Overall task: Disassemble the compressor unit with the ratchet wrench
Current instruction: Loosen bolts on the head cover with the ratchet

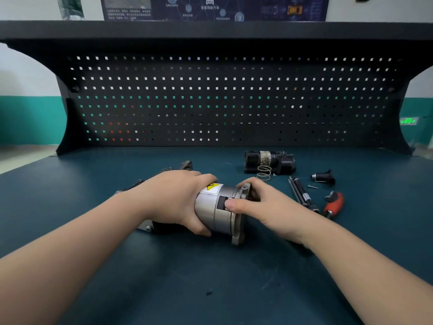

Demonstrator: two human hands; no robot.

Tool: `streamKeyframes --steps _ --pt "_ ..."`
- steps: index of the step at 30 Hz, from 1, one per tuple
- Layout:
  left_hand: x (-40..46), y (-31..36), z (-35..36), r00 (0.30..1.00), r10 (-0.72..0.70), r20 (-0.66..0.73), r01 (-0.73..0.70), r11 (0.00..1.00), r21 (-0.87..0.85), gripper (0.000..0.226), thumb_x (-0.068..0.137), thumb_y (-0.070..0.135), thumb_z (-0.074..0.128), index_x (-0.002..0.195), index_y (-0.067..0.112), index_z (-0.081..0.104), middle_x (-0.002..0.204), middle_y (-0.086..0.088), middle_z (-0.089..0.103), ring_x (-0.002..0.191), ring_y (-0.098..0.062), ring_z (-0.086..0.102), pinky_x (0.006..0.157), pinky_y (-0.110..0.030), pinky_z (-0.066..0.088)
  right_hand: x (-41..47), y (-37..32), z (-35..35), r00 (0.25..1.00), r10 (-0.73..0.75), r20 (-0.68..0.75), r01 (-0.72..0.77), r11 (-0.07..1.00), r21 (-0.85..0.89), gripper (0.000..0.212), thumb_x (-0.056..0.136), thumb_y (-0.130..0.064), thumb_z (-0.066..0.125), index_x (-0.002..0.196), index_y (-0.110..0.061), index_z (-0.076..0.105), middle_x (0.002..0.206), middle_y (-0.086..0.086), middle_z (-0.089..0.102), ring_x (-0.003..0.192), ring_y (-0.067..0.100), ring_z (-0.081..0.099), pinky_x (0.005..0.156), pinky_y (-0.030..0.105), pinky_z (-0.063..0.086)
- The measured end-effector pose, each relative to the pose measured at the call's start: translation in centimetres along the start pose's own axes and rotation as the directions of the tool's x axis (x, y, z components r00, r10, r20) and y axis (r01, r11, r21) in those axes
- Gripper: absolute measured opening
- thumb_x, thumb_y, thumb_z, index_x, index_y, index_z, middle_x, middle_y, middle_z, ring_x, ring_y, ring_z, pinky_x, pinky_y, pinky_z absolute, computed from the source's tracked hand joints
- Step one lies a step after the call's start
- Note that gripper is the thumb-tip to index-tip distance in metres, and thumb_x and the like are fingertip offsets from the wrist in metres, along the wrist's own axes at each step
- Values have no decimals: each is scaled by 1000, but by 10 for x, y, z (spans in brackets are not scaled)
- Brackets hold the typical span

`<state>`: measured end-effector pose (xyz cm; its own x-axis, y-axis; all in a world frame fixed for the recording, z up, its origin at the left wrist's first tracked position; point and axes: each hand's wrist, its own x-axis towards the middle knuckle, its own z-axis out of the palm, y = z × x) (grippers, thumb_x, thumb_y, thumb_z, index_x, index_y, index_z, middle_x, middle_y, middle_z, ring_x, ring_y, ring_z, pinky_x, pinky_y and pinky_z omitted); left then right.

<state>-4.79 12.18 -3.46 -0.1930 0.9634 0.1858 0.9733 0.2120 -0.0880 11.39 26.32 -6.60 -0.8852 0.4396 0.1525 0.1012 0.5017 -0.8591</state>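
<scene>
Head view. Compressor unit (216, 208) lies on its side on the green bench top (210, 289), mid-bench, flanged end toward the right. Left hand (178, 198) wraps the cylindrical body, likely to stop it rolling. Right hand (255, 204) grips the flange end, thumb pressed on the housing, probably to pull or twist that section free. Ratchet wrench (334, 204) lies unheld to the right, near loose rods (302, 194), a spring (264, 172) and a dark motor part (269, 161). No containers visible; parts sit loose on the bench.

The silver cylindrical compressor unit (216, 211) lies on its side, the red-handled ratchet wrench (334, 204) well right.
</scene>
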Motion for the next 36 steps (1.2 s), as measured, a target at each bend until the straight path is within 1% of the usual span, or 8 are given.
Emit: streamKeyframes --steps 12,15,17,20,25,27,30,36 --pt "2 -10 -4 999 41 16 -40 998 -38 79 44 73 68 111 47 38 94 22 54 84 -3 52 68 -21 40 1 -3 3 999 -33 -5 33 999 8 43 70 -50 76 103 -29 59 99 -12 69 95 2 64 87 21 48" --pt "1 -10 -2 1000 26 9 -26 999 -34 80 43 74 68 112 48 37 93 21 53 84 -3 50 68 -22 38 -1 -1 3 997 -62 -47 60 997 -40 77 55 -67 71 122 -32 51 110 -17 63 107 2 60 91 18 44" --pt "3 -9 -2 1000 14 8 -14 1000 -26 80 42 75 67 112 47 38 94 20 54 85 -5 51 69 -25 40 -3 0 5 998 -69 -12 67 991 -116 114 47 -68 78 144 -38 26 123 -17 49 119 2 49 98 18 35" --pt "5 -9 -2 1000 -4 10 4 1000 -22 81 42 74 67 112 45 39 95 19 55 86 -8 53 70 -26 41 -5 3 16 997 -59 53 73 950 -305 146 38 -60 87 149 -39 -6 138 -16 23 128 -2 26 100 16 23" --pt "10 -11 -6 999 -9 42 11 999 -50 76 44 71 71 108 45 42 92 20 57 82 -7 53 65 -23 40 2 12 33 995 -83 -51 61 939 -337 138 58 -39 88 146 -38 -18 149 -12 17 120 -1 30 94 13 27" --pt "12 -11 -7 998 -11 54 15 998 -63 75 44 70 72 107 44 44 91 20 59 83 -7 55 68 -24 44 5 14 34 995 -81 -60 59 949 -310 132 61 -33 85 145 -41 -17 146 -9 25 117 3 41 87 12 35" --pt "14 -12 -9 998 -19 64 24 996 -84 74 44 69 73 107 43 45 90 19 60 84 -8 55 71 -26 47 7 14 31 995 -95 -42 76 940 -333 120 61 -30 78 139 -48 -11 133 -6 38 92 7 55 63 11 40" --pt "15 -12 -10 999 -9 53 13 997 -81 75 44 68 74 107 41 45 88 19 59 81 -6 53 66 -21 44 11 10 19 995 -94 35 101 914 -394 112 58 -30 75 135 -51 -4 124 -6 43 74 0 53 51 7 37"
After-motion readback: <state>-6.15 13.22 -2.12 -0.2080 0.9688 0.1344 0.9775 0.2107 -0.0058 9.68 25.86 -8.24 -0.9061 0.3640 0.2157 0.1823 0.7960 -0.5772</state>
